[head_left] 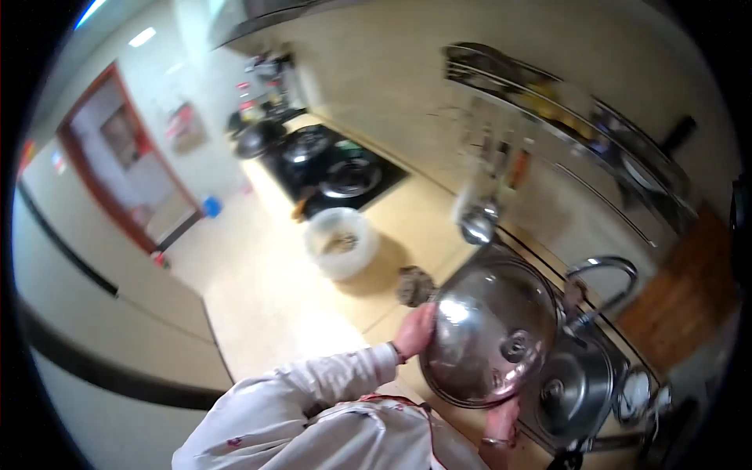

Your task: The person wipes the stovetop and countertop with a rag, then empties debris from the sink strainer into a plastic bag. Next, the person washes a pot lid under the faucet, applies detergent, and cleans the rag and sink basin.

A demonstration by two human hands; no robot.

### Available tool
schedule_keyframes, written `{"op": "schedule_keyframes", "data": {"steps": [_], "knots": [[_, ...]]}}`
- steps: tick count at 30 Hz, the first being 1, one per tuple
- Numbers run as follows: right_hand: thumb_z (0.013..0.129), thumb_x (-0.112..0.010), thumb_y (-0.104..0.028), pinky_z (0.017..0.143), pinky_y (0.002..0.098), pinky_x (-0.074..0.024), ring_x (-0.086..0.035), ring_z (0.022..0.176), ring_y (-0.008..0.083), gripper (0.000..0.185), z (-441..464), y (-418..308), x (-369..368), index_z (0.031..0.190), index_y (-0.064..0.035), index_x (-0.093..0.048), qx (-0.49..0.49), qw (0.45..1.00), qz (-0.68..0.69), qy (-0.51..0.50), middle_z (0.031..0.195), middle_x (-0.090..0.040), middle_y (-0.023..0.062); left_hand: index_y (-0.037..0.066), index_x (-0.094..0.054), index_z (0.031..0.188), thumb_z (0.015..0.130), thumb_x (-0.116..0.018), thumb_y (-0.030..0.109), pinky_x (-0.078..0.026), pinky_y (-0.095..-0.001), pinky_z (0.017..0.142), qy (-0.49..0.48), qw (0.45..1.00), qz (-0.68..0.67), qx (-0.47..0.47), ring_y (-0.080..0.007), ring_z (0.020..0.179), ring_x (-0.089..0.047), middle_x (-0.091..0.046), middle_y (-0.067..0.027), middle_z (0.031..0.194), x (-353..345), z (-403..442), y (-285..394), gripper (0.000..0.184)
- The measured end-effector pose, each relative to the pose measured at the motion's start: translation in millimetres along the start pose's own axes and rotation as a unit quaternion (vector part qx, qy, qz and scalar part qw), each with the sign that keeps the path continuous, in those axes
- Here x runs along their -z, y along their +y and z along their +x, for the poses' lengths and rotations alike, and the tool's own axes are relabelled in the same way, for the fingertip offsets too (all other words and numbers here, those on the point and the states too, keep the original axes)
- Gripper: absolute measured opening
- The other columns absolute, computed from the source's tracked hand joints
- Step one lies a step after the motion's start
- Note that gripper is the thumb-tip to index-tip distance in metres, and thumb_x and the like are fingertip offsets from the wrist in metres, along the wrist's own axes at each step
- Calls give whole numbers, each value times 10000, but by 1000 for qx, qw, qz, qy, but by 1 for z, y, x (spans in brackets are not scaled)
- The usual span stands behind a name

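Observation:
A large, round, shiny pot lid [478,313] with a small knob is held up over the counter's edge and the sink. My left hand [415,330] grips its left rim, with the fingers partly hidden behind it. At the lower rim, my right hand [503,419] is closed on the same lid, and most of its fingers are out of sight. A crumpled grey-brown cloth [415,286] lies on the counter just beyond my left hand. The steel sink [576,388] is to the right of the lid, partly covered by it.
A curved faucet [619,266] rises behind the sink. A whitish tub [338,247] with something pale inside stands near the black stove [333,168], which holds pans. Ladles [478,223] hang below a wall rack [548,102]. A wooden board [674,305] leans at right.

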State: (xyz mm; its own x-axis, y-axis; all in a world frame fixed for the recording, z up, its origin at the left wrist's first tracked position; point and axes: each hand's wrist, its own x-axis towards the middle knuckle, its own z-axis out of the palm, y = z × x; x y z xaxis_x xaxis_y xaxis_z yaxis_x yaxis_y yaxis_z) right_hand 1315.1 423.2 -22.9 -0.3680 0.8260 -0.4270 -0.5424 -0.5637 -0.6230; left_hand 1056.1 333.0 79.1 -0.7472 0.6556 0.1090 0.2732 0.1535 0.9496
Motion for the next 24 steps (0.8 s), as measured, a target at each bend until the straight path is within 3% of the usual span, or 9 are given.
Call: {"op": "schedule_keyframes", "data": {"steps": [1, 3, 4, 6, 7, 9, 11, 14, 24], "knots": [[921, -413, -361, 902, 402, -434, -528, 964, 213, 350, -6, 3, -6, 1144, -112, -517, -49, 999, -15, 15, 1093, -559, 39, -31, -560, 923, 949, -364, 315, -428, -423, 766, -17, 999, 26, 41, -421, 860, -544, -572, -273, 889, 11, 5, 5, 399], [919, -417, -338, 940, 411, -408, -506, 1044, 236, 378, -42, 3, -41, 1197, -93, -493, 62, 961, -263, -54, 1182, -530, 59, -32, -555, 907, 936, -394, 330, -428, -441, 717, 1, 995, 29, 95, -442, 831, -546, -563, -289, 861, 21, 15, -2, 397], [918, -418, -326, 959, 415, -395, -496, 1083, 248, 395, -59, 4, -59, 1224, -84, -482, 127, 918, -370, -67, 1227, -515, 68, -33, -553, 908, 935, -398, 332, -430, -438, 716, 3, 998, 12, 64, -444, 826, -547, -564, -289, 852, 35, 17, 2, 397], [919, -413, -327, 963, 412, -389, -492, 1090, 249, 402, -72, -3, -102, 1223, -73, -482, 72, 778, -624, 34, 1236, -506, 76, -26, -550, 942, 939, -402, 324, -441, -424, 731, -26, 999, -40, 12, -433, 835, -556, -574, -278, 855, 56, 20, -7, 381], [919, -413, -333, 958, 408, -388, -491, 1090, 251, 413, -70, 9, -98, 1221, -60, -482, 97, 795, -598, 33, 1241, -500, 82, -26, -541, 1004, 960, -383, 266, -441, -347, 739, -43, 998, -37, -7, -263, 770, -568, -596, -209, 837, 81, 18, 5, 335], [917, -414, -345, 949, 399, -384, -490, 1090, 254, 438, -24, 52, -80, 1217, -33, -481, 122, 943, -307, 29, 1252, -488, 94, -34, -530, 1031, 966, -372, 260, -440, -323, 758, -43, 990, -124, -51, -208, 779, -549, -607, -160, 846, 117, 26, -9, 340], [915, -415, -357, 940, 390, -381, -488, 1090, 257, 466, 23, 92, -70, 1214, -6, -481, 131, 989, -60, 16, 1262, -475, 105, -38, -525, 1041, 969, -363, 263, -440, -316, 769, -34, 990, -133, -36, -191, 795, -544, -608, -144, 861, 163, 36, -22, 349], [919, -407, -348, 952, 376, -362, -472, 1109, 248, 479, 2, 125, -154, 1232, 11, -460, 163, 965, -206, -25, 1277, -460, 117, -35, -521, 1053, 971, -352, 277, -437, -315, 788, 15, 991, -128, -36, -197, 816, -550, -605, -155, 879, 234, 56, -37, 364], [943, -413, -335, 955, 328, -365, -478, 1110, 234, 498, -25, 225, -383, 1223, 75, -455, 154, 937, -310, -58, 1254, -487, 146, -52, -526, 1085, 968, -333, 344, -411, -277, 843, 101, 970, -206, 83, -154, 877, -525, -607, -108, 937, 411, 121, -118, 456]]}}
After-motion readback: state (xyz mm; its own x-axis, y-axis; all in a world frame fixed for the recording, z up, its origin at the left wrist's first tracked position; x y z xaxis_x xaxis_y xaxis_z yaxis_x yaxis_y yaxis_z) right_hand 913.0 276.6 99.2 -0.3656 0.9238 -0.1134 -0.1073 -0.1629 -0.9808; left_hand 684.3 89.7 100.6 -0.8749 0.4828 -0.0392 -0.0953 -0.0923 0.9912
